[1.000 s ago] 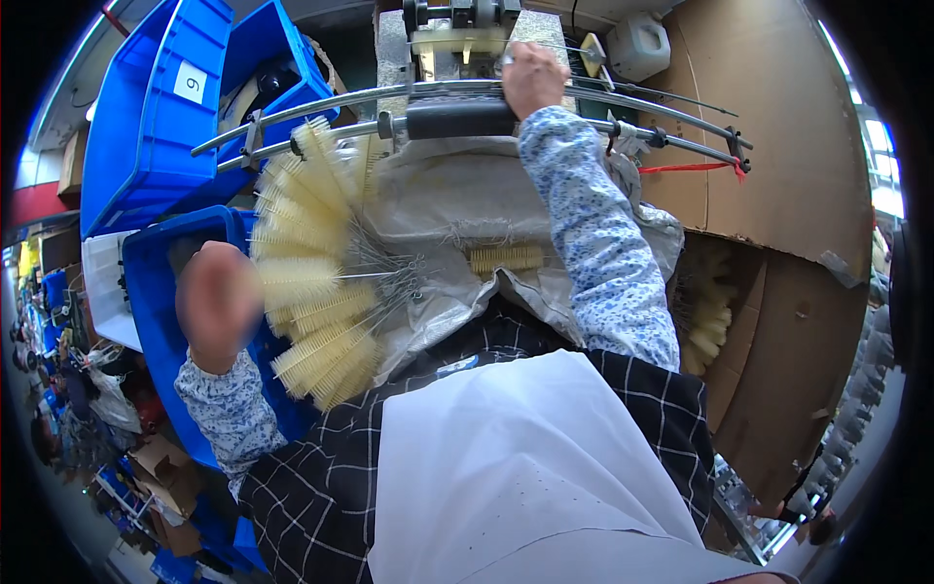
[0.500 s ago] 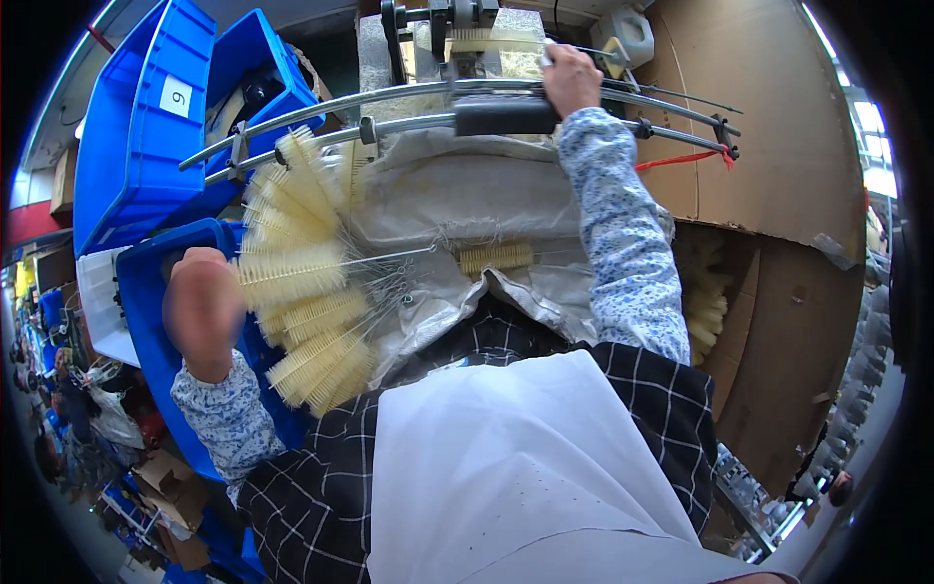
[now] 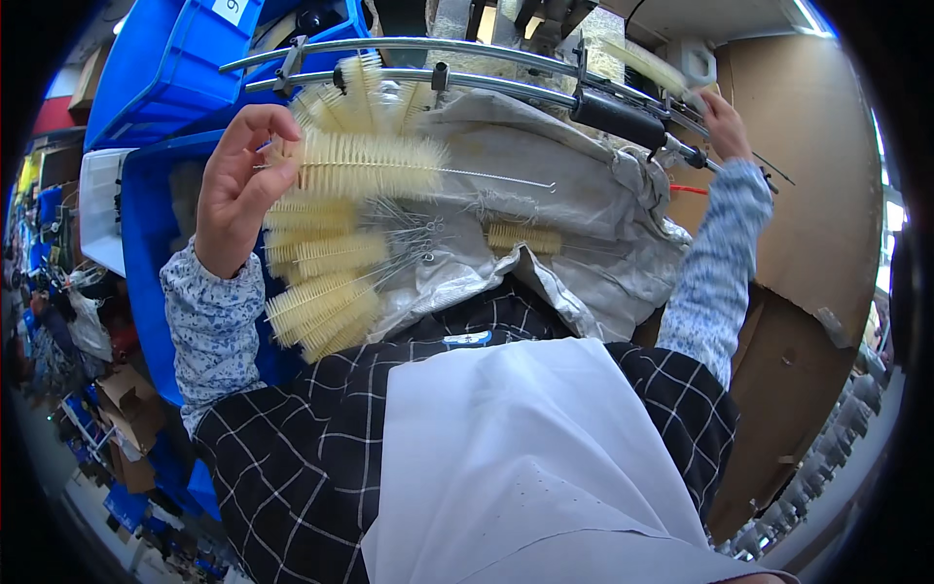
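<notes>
My left hand [image 3: 238, 185] pinches a bottle brush [image 3: 375, 165] by its bristled end. The brush has cream bristles and a thin wire stem that points right to a small hook. My right hand [image 3: 725, 127] is closed at the end of another cream brush [image 3: 644, 66] by the machine, with something white at the fingertips. A fan of several more brushes [image 3: 331, 255] lies below the left one, wire stems pointing right. One smaller yellowish brush [image 3: 525, 238] rests on the pale sheeting [image 3: 545, 156] in front of me.
Two metal rails [image 3: 409, 76] with a black roller [image 3: 620, 119] cross in front of the machine [image 3: 545, 24]. Blue bins [image 3: 175, 73] stand at the left, beside a white crate [image 3: 101, 209]. Cardboard [image 3: 798, 175] walls the right side. A red strip [image 3: 689, 190] hangs near the rails.
The view has swung left. My left hand has risen and come inward with the brush, now seen clearly. My right hand has moved right, past the roller, along with the other brush.
</notes>
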`<state>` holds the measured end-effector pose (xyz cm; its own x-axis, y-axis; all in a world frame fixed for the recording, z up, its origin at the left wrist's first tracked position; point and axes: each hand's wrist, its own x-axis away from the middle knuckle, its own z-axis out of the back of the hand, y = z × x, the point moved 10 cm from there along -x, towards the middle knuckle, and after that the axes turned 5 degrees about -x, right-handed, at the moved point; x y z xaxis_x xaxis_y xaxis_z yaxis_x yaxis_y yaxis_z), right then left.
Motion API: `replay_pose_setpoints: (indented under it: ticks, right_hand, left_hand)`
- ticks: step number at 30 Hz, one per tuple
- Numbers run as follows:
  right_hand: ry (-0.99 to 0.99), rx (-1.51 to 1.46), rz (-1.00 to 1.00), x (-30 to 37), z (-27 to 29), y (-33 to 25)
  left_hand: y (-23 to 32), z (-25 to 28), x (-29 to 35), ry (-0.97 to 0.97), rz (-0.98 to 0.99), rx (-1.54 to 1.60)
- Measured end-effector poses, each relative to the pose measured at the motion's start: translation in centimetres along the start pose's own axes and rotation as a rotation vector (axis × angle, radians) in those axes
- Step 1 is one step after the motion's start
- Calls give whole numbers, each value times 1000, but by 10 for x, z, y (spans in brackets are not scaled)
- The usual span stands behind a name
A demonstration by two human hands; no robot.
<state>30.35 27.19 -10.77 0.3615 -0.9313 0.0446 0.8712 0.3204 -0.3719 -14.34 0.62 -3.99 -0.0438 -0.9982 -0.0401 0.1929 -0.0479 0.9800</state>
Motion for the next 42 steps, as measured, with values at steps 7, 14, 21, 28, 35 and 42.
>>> replay_pose_setpoints:
  ticks: [7,14,21,28,35,42]
  right_hand:
    - [-465,-369,219,95,-34,-134]
    - [-700,-1194,152,138,-130,-274]
    - [338,346,52,11,-41,-126]
    - [290,373,-45,-11,-50,-102]
    - [230,311,-24,-18,-55,-98]
    - [284,360,114,-49,-67,-88]
  left_hand:
    - [6,-75,-27,-255,-23,98]
    - [-5,-116,-17,-299,-10,6]
    - [-89,-46,67,-679,386,-947]
    - [-106,-57,75,-591,317,-777]
    - [-84,-40,56,-425,509,-542]
    - [-28,-29,17,-225,79,-427]
